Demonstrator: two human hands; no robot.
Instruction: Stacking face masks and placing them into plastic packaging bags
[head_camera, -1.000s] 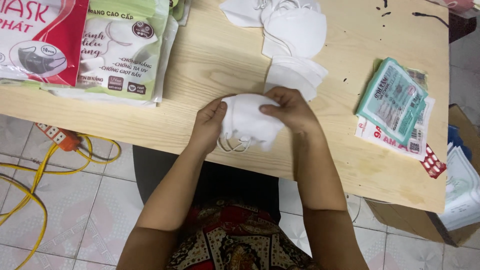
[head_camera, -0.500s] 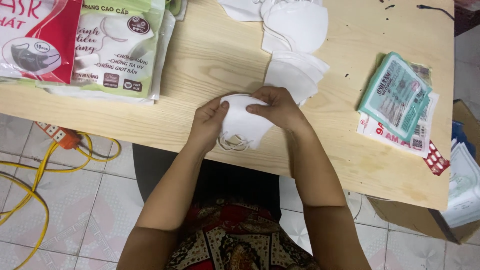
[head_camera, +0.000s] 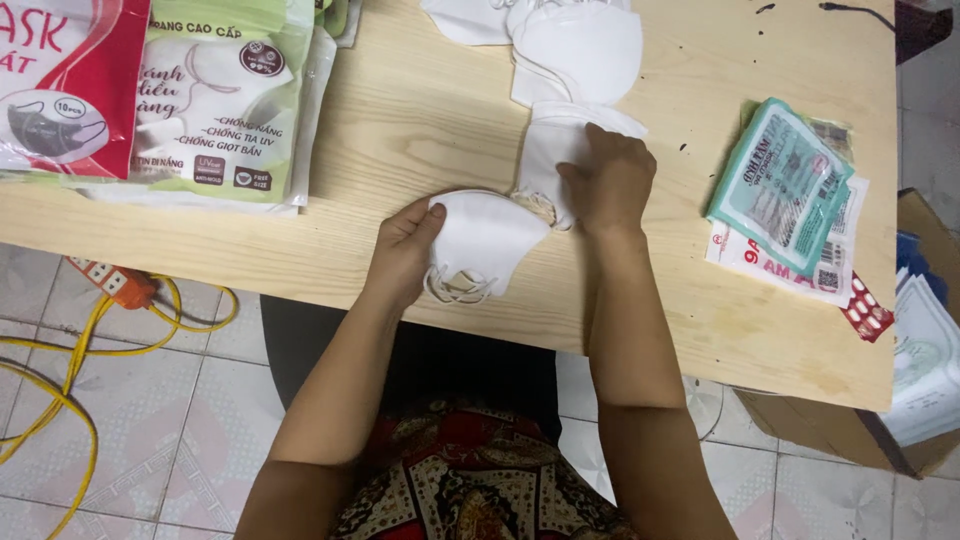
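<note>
1. The left hand (head_camera: 405, 240) pinches the left edge of a folded white mask (head_camera: 485, 240), thumb on top and the other fingers curled beneath. The mask lies flat near the front edge of the tabletop (head_camera: 420, 110), and its ear loops (head_camera: 455, 290) trail over that edge toward the person.

2. The right hand (head_camera: 610, 175) is laid palm-down on a second white mask (head_camera: 545, 150) just behind and to the right of the first. Its fingers are bent on the fabric; whether they have actually closed on it cannot be told. The two hands are apart, each on its own mask, and the two masks touch at their near corners.

3. Judged from this, the step in hand is taking the next mask from the pile while the first is kept steady. The next move seems to call for a light grip on a single layer, so that only one mask lifts, and for keeping the loops from tangling.

4. Further back, a loose heap of white masks (head_camera: 575, 45) reaches the far edge of the tabletop.

5. At the left lie a green-and-white mask package (head_camera: 225, 100) and a red one (head_camera: 60, 90), partly overlapped.

6. At the right lies a small stack of teal and white packets (head_camera: 790, 190).

7. On the tiled floor, a yellow cable (head_camera: 60, 380) runs to an orange power strip (head_camera: 110, 285); a cardboard box (head_camera: 830, 430) stands at the right.
</note>
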